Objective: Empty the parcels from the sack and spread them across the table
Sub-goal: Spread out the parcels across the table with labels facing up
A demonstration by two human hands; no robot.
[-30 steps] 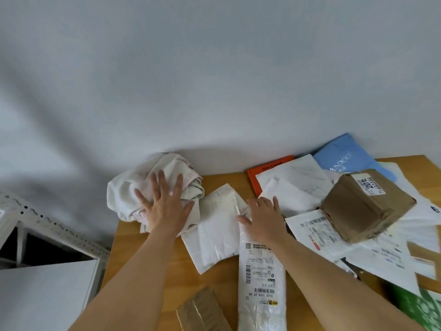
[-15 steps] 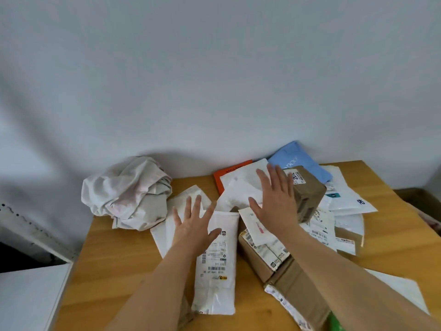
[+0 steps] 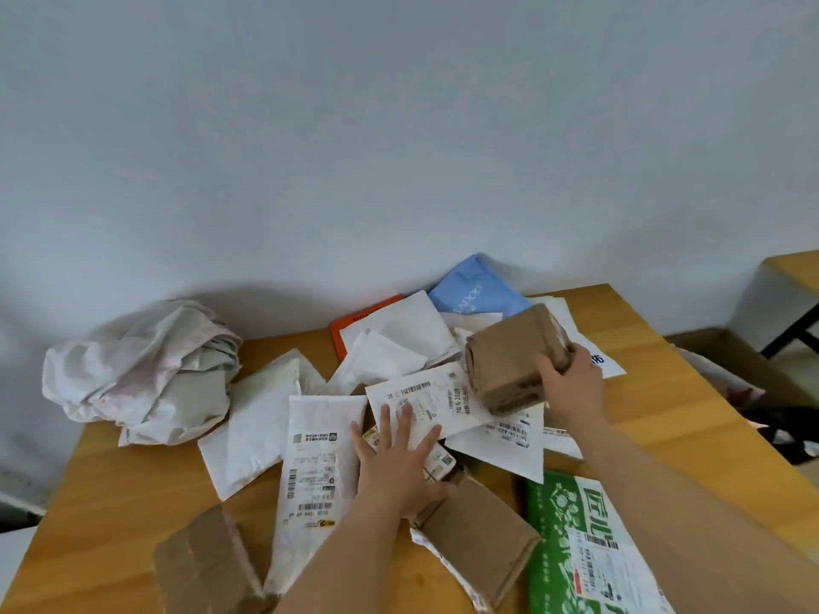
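Parcels (image 3: 447, 405) heaped mid worktop (image 3: 115, 494), crumpled sack (image 3: 142, 370) at far left corner.
Right hand (image 3: 571, 383) grips tilted brown box (image 3: 514, 356); left hand (image 3: 399, 458) flat, fingers spread, pressing labelled white mailer (image 3: 425, 401).

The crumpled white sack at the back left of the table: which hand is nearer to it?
Left. The left hand lies flat on labelled mailers mid-table, apart from the sack. The right hand grips a brown box farther right.
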